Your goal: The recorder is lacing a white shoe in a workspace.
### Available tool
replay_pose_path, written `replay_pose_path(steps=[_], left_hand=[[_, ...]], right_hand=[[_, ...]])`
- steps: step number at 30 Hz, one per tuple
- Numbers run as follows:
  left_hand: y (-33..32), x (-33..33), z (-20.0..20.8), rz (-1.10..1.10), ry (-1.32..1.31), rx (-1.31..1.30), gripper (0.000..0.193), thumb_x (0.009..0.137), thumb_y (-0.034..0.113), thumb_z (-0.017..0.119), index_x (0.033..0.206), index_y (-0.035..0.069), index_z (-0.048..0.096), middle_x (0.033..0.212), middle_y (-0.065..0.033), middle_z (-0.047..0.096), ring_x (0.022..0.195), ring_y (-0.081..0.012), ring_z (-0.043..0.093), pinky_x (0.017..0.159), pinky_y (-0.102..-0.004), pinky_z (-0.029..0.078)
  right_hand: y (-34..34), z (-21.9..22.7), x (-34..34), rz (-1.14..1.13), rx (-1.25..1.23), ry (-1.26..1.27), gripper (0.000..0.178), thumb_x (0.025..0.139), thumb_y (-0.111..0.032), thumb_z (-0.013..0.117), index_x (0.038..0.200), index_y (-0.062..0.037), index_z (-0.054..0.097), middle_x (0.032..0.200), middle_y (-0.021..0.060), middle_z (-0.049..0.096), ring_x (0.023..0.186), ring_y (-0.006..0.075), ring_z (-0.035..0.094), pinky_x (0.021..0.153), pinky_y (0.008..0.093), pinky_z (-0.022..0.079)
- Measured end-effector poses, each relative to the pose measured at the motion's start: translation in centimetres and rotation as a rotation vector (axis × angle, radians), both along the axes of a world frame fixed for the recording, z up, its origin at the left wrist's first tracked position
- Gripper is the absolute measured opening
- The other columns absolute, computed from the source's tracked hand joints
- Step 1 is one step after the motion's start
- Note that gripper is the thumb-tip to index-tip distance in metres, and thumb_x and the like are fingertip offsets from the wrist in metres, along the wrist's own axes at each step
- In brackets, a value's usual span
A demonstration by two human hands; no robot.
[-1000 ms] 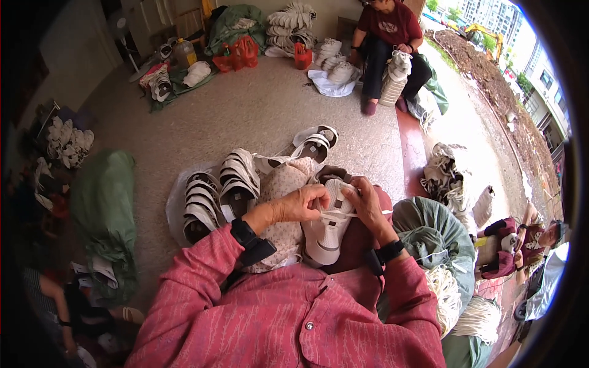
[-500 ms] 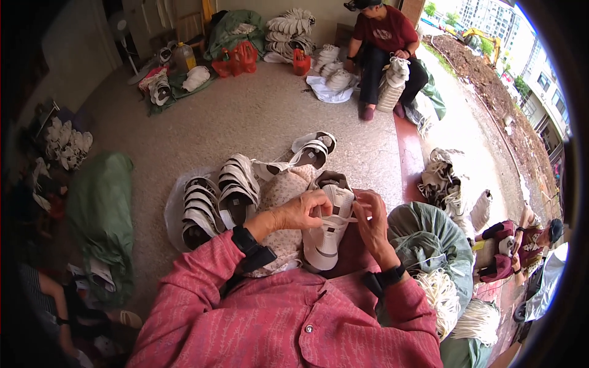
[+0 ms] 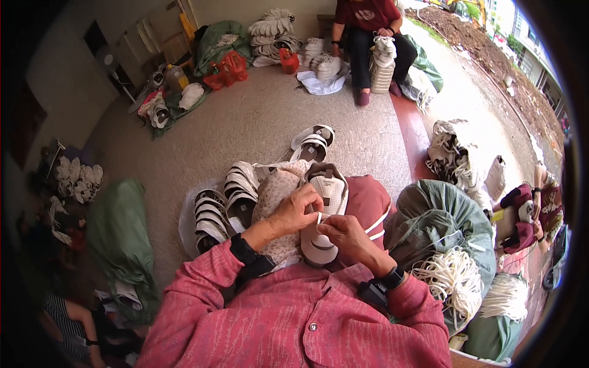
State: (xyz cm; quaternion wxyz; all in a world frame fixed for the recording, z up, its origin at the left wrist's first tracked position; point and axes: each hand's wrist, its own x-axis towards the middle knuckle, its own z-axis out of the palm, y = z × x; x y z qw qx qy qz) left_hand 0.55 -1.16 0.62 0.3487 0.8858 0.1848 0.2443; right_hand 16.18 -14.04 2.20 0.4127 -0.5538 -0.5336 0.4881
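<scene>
A white and grey sneaker [image 3: 327,189] rests on my lap, its open collar away from me and its toe toward me. Over its front, my left hand [image 3: 296,211] is closed with thumb and fingertips pinching a white shoelace [image 3: 377,226]. My right hand [image 3: 348,235] is pinched beside it, on the same lace near the toe. A loop of the lace trails across my right thigh. The fingers cover most of the eyelets, so the threading there is hidden. A floral cloth [image 3: 276,195] lies over my left thigh, touching the shoe.
Nested rows of white shoes [image 3: 210,221] stand left of my knees. On my right is a green sack [image 3: 445,214] with a bundle of white laces [image 3: 453,279]. Another green sack [image 3: 119,230] lies at left. A co-worker [image 3: 372,43] sits at the back with stacked shoes.
My hands have come together lower over the shoe's front, the right one moving down and left. The lace loop now lies across my right thigh. The whole view has shifted slightly.
</scene>
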Motion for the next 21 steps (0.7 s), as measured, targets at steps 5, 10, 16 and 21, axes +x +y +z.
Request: replay_pose_path(steps=[5,10,16,21], left_hand=[[-0.3,0.0,-0.1,-0.009,-0.031,0.047,0.019,0.074,0.009,0.072,0.09,0.007,0.061,0.088,-0.0023,0.051,0.075,-0.0144,0.053,0.063,-0.0266,0.045],[-2.2,0.9,2.0,-0.077,-0.146,0.364,0.025,0.076,0.026,0.073,0.09,0.008,0.063,0.085,-0.0057,0.054,0.077,-0.025,0.054,0.071,-0.0321,0.043],[-1.6,0.3,3.0,-0.154,-0.125,0.278,0.016,0.085,0.019,0.062,0.091,0.004,0.061,0.083,-0.0083,0.059,0.087,-0.024,0.059,0.075,-0.0333,0.045],[-0.7,-0.3,9.2,-0.297,-0.087,-0.439,0.017,0.097,0.012,0.048,0.087,0.003,0.059,0.083,0.0002,0.054,0.081,-0.0097,0.051,0.075,-0.0246,0.041]], right_hand=[[-0.2,2.8,0.1,0.092,-0.101,0.116,0.023,0.096,-0.02,0.058,0.087,0.0007,0.062,0.067,-0.0034,0.049,0.062,0.0057,0.042,0.053,0.0249,0.036],[-0.7,5.1,-0.2,0.178,0.03,0.079,0.025,0.097,-0.023,0.058,0.086,0.0,0.06,0.066,-0.0014,0.048,0.061,0.0066,0.043,0.054,0.0256,0.037],[-1.5,9.7,1.0,0.285,0.117,-0.053,0.032,0.097,-0.028,0.057,0.096,0.003,0.063,0.072,0.0042,0.057,0.073,0.0071,0.052,0.064,0.0267,0.045],[0.6,6.4,5.2,-0.206,0.18,-0.083,0.032,0.098,-0.024,0.055,0.102,0.0067,0.063,0.081,0.0046,0.063,0.074,0.0109,0.057,0.069,0.0258,0.047]])
